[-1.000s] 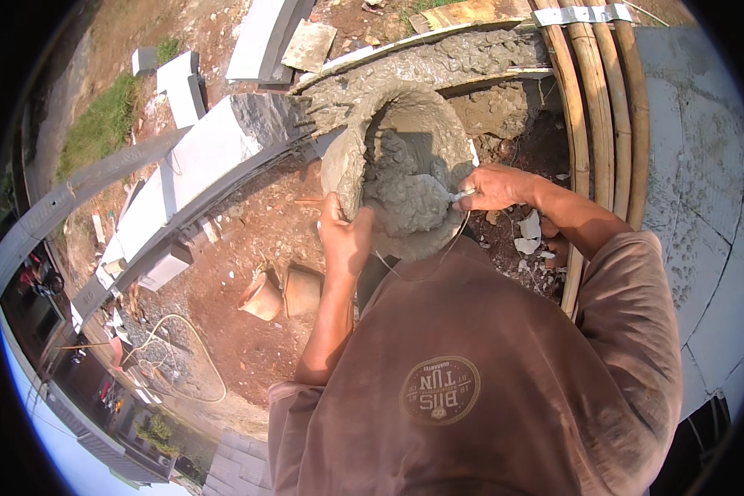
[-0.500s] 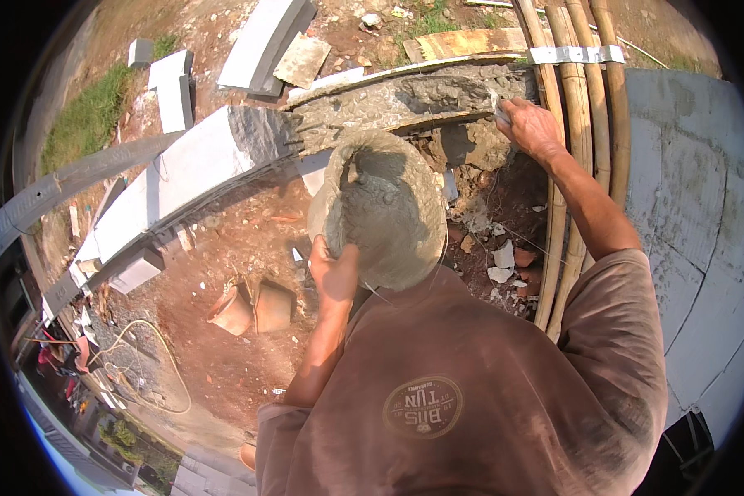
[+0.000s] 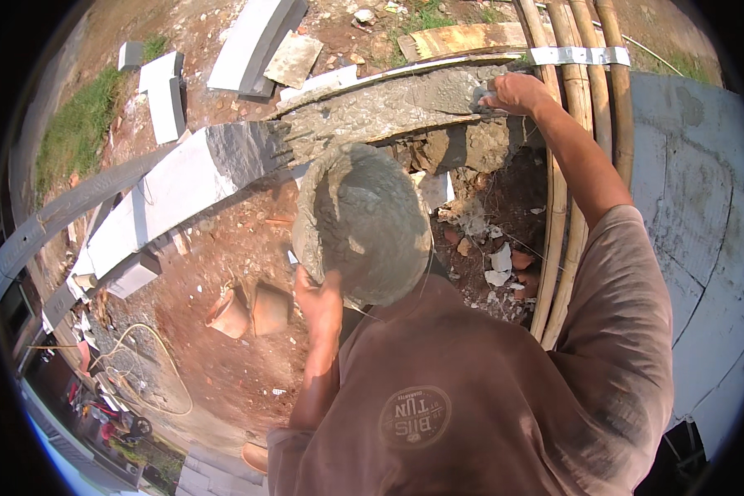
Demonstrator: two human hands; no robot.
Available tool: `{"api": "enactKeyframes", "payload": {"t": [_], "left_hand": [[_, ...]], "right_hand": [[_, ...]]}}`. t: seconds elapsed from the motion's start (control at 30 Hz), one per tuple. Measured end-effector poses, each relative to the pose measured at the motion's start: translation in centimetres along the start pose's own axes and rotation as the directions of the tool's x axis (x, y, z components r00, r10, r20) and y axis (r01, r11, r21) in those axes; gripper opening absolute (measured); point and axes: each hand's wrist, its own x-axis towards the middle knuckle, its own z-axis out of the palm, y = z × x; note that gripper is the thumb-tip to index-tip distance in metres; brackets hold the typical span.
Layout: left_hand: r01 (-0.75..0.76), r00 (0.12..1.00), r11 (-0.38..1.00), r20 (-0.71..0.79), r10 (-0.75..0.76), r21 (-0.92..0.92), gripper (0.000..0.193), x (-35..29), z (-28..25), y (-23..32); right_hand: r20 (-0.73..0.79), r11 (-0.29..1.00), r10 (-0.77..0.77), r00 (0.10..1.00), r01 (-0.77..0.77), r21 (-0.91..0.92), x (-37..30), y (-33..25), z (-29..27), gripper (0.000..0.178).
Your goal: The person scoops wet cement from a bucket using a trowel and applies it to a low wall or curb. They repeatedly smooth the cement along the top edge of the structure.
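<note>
My left hand (image 3: 321,307) grips the near left rim of a mortar-caked bucket (image 3: 306,219), which is tipped so its mouth faces up. Wet grey mortar (image 3: 376,248) coats its inside and lies in the bottom. At the far right, my right hand (image 3: 517,93) is closed round a trowel (image 3: 479,96), mostly hidden by the fingers. The trowel touches the wet mortar bed (image 3: 372,110) on top of the wall, close to the bamboo poles. White blocks (image 3: 169,186) continue the wall on the left, their broken end meeting the mortar.
Several upright bamboo poles (image 3: 577,124), bound by a metal strip (image 3: 583,55), stand beside my right arm. Grey panels (image 3: 694,207) lie farther right. Clay pots (image 3: 270,309) and rubble (image 3: 500,263) sit on the ground below. Loose white blocks (image 3: 256,45) lie beyond the wall.
My right hand has moved slightly left and up along the mortar bed, which looks smoother there. The bucket has shifted a little left and down with my left hand.
</note>
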Motion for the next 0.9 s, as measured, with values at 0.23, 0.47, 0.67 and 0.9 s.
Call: {"api": "enactKeyframes", "payload": {"t": [0.23,0.47,0.67,0.9], "left_hand": [[0.009,0.999,1.0,0.046,-0.009,0.003,0.034,0.0,-0.4,-0.5],[0.021,0.997,1.0,0.071,-0.02,-0.017,0.036,0.5,-0.1,-1.2],[0.003,0.997,1.0,0.073,-0.005,0.026,0.036,0.2,-0.1,-0.9],[0.015,0.995,1.0,0.103,-0.012,-0.028,0.035,0.1,0.4,-1.1]], "right_hand": [[0.101,0.915,0.398,0.912,-0.403,0.035,-7.3,10.9,1.8,0.05],[-0.078,0.956,0.29,0.954,-0.286,0.062,-7.6,4.4,-0.3,0.048],[-0.016,0.92,0.392,0.92,-0.392,0.002,-9.1,7.9,1.9,0.045],[-0.161,0.896,0.437,0.885,-0.443,-0.004,-11.0,7.1,2.1,0.037]]}}
